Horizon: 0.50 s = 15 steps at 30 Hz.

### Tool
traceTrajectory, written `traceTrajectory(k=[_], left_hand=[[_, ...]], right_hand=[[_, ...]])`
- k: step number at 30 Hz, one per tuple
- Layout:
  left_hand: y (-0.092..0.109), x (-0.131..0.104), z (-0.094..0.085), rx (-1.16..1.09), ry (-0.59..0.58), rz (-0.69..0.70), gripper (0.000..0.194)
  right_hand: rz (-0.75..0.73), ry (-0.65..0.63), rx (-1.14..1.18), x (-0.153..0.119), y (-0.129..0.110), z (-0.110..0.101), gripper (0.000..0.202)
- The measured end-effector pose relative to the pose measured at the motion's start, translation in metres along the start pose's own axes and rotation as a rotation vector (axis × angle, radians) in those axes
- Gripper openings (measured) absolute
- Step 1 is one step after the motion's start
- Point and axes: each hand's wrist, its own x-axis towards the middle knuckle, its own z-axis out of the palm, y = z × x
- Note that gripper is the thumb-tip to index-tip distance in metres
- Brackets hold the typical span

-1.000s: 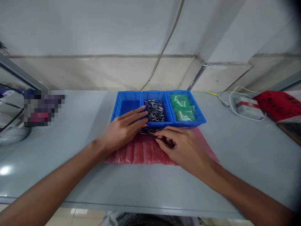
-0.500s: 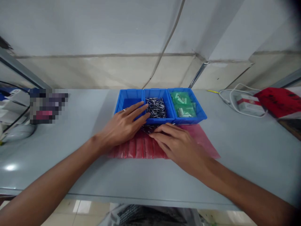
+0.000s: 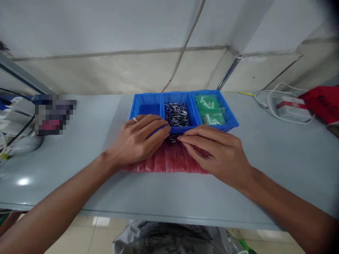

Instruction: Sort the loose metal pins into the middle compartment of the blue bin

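Note:
Three joined blue bins (image 3: 147, 98) stand at the back of the table. Small dark metal pins (image 3: 177, 114) fill the middle one, and green packets (image 3: 209, 107) lie in the right one. A row of red plastic bags (image 3: 169, 160) lies flat in front. My left hand (image 3: 143, 137), with a ring, rests by the left bin's front edge, fingers stretched toward the middle bin. Between my hands is a small heap of pins (image 3: 172, 138) on the bags. My right hand (image 3: 217, 151) has thumb and fingertips pressed together at this heap; what they hold is too small to tell.
On the grey table (image 3: 106, 190), a white-and-red box (image 3: 293, 108), a cable and a red cloth-like item (image 3: 321, 104) lie at the right. White devices (image 3: 16, 116) and cables are at the left. A grey bag (image 3: 169, 240) shows below the front edge.
The view has shifted slightly. My right hand has moved right and up, its fingers drawn away from the left hand, uncovering more red bags. My left hand stays near the left bin.

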Motion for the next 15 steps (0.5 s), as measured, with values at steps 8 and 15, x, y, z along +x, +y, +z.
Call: traceTrajectory(k=[8,15], left_hand=[[0.0012,-0.0021,0.0072,-0.078,-0.066,-0.057,0.022],[0.0045,-0.0016,0.0078,-0.087,-0.046,-0.042,0.023]], right_hand=[[-0.112,-0.369,-0.164,-0.0088,0.0015,0.0113,0.034],[-0.133,-0.379,-0.181,-0.0054,0.0014,0.0106,0.034]])
